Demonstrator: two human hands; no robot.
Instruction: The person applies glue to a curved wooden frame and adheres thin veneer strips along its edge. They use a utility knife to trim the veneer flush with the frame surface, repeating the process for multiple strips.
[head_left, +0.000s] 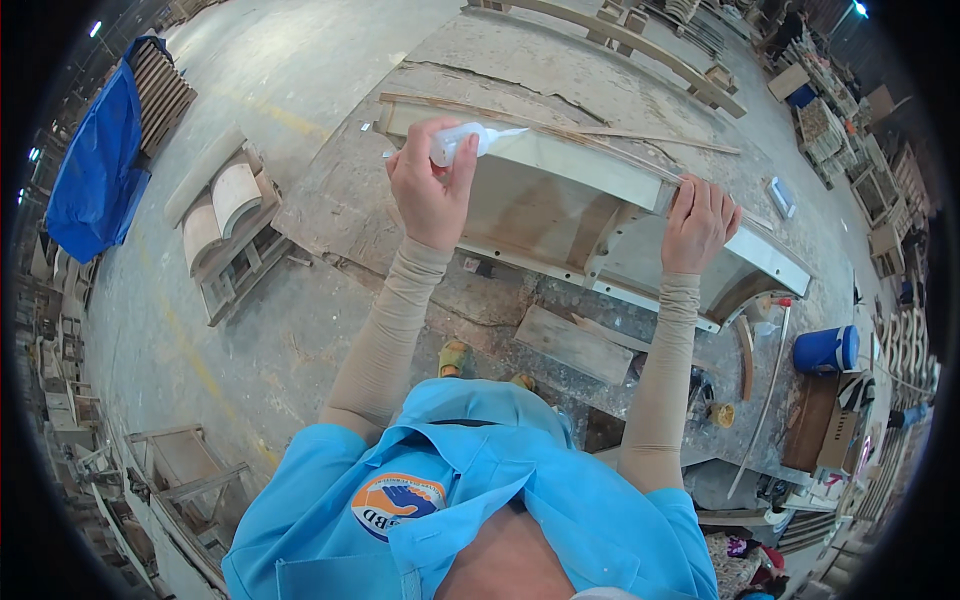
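Note:
My left hand (432, 190) is closed around a small white squeeze bottle (455, 146) with a pointed nozzle. The bottle lies tilted sideways, its tip pointing right, over the top edge of a long pale wooden furniture frame (545, 160). This frame has curved inner supports (607, 240) and stretches across in front of me. Farther right, my right hand (700, 222) wraps its fingers over the frame's top edge. A thin wooden strip (430, 101) runs along the far side of that edge; whether my right fingers also press on it, I cannot tell.
Loose boards (574, 343) lie on the floor between me and the frame. A blue drum-shaped container (826, 349) stands at the right, near a long thin rod (762, 420). Curved wooden pieces (235, 197) are stacked at the left, by a blue tarp (95, 165). A long beam (640, 52) lies beyond.

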